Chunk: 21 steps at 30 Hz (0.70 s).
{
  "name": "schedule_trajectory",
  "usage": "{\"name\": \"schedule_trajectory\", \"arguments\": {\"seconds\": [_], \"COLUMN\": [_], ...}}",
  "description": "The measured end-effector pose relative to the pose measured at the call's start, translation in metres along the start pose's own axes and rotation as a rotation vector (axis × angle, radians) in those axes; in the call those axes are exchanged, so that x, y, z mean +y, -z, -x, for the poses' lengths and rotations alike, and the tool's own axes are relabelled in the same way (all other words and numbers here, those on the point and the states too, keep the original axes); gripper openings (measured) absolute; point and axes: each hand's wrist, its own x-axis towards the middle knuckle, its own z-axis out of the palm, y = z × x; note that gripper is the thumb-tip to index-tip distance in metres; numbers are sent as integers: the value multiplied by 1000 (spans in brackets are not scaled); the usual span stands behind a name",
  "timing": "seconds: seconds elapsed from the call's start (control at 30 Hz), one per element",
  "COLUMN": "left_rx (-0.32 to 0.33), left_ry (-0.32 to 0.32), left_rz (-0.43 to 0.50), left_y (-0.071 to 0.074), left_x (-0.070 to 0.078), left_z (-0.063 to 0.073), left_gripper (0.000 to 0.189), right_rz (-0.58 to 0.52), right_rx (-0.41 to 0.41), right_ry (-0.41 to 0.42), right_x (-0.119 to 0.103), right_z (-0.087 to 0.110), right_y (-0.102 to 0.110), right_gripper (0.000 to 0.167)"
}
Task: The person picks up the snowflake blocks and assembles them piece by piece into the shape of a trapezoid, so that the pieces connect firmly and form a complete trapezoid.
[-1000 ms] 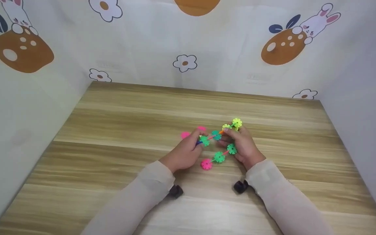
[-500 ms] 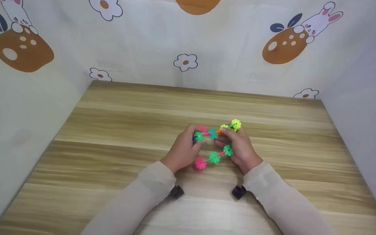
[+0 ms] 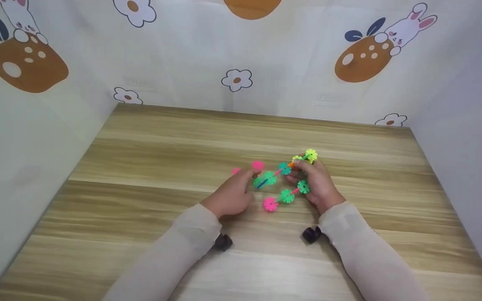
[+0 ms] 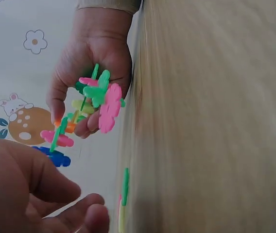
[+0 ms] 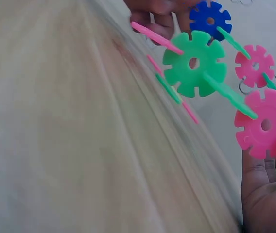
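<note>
A zigzag chain of notched plastic building discs (image 3: 284, 168), in green, pink, blue, orange and yellow, is held up over the table. My right hand (image 3: 318, 184) pinches it near the orange and yellow discs between thumb and fingers. The chain's other arm, ending in a pink disc (image 3: 270, 204), hangs below that palm. At the far end sits a blue disc (image 4: 54, 157), edge-on in the left wrist view. My left hand (image 3: 232, 193) is just left of that end. Its thumb and fingers stand apart in the left wrist view, with nothing between them.
Loose pink discs (image 3: 257, 166) lie on the wooden table (image 3: 161, 167) beyond the left hand. In the left wrist view a green disc (image 4: 125, 187) is seen edge-on at the table surface. Patterned cloth walls (image 3: 191, 54) surround the table at the back and sides.
The left hand gripped the chain's blue end half a second ago; now it has let go and its fingers are apart from it. The right hand has moved slightly right with the chain.
</note>
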Motion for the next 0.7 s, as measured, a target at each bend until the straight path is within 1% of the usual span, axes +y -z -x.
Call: {"name": "schedule_trajectory", "arguments": {"seconds": [0.1,0.17,0.3,0.4,0.5,0.6,0.7], "left_rx": [-64,-72,-35,-12,2,3,-12], "left_ry": [5,4,25,62,110,147,175], "left_rz": [-113,-152,-156,-147,-163,-168,-167], "left_y": [2,2,4,7,9,10,10], "left_x": [1,2,0,-3,-5,-5,-3], "left_z": [2,3,3,2,1,0,1], "left_gripper": [60,57,56,53,49,42,33], "right_rz": [17,32,38,50,69,76,70], "right_rx": [-17,-29,-35,-35,-41,-48,-50], "right_ry": [3,11,19,13,10,12,12], "right_x": [0,0,1,2,3,2,3], "right_z": [-2,-2,-1,-2,-2,-2,-2], "right_y": [3,3,2,3,3,3,3], "right_gripper": [22,24,27,31,32,30,28]}}
